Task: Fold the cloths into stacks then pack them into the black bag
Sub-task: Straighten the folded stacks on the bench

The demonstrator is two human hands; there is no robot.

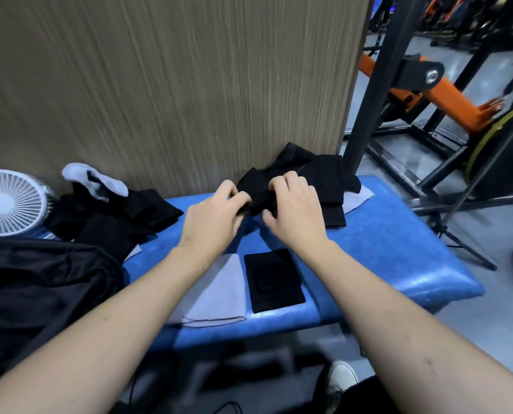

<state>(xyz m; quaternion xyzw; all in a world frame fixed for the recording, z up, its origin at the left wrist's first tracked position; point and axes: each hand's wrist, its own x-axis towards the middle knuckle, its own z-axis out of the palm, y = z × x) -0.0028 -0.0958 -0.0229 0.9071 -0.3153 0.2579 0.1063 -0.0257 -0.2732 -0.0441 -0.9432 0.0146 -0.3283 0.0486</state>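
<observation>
**Both hands on a black cloth at the far edge of the blue desk**

From my feed, the left hand (211,218) and the right hand (294,209) meet over a crumpled black cloth (256,189) near the back of the blue desk (383,249). The fingers of both hands are curled around and pinching its folds; the cloth is dark and motion-blurred, so I cannot make out its edges or how many layers are bunched there. Just behind and to the right of it lies a heap of more black cloths (318,171), resting against the wood-grain panel (174,85), with a grey cloth (358,198) showing from under it. Where one black piece ends and the next begins I cannot tell.

Nearer to me, a folded black cloth (274,280) lies flat on the desk, just beside a pale grey cloth (216,294) partly hidden by my left forearm. At the left, another dark pile (114,216) carries a white sock-like item (99,180) on top. The black bag (40,288) sits at the lower left, cut off by the frame edge; its opening is hard to read. A white fan (10,203) is also cropped at the left. Gym equipment (428,91) stands at right.
</observation>
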